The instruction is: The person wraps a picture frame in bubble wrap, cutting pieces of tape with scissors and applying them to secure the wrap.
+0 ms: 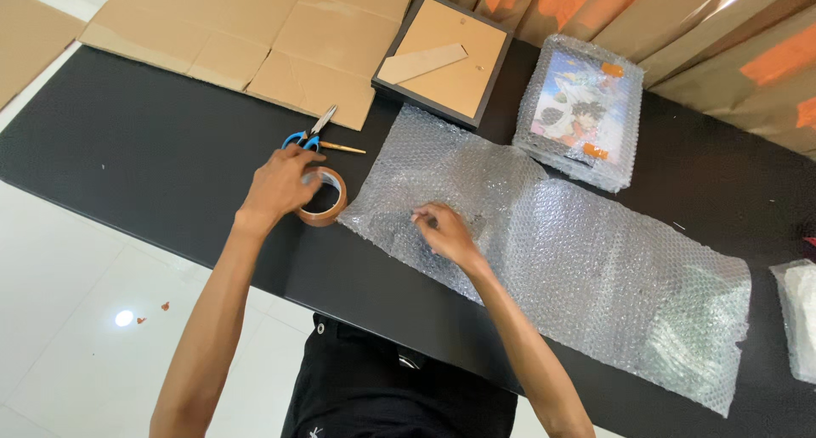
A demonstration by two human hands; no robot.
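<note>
Bubble wrap lies spread across the black table before me, my right hand resting on its left end, fingers curled and pressing down. It looks feather-light, soft and floppy; I'd grip an edge. My left hand cups the tape roll at nine o'clock. Scissors sit beyond it, a frame face-down at twelve, a wrapped picture at one; nothing blocks the sheet.

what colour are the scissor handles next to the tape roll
Blue. The scissors lie on the black table just above the left hand, seen in the head view.
</note>
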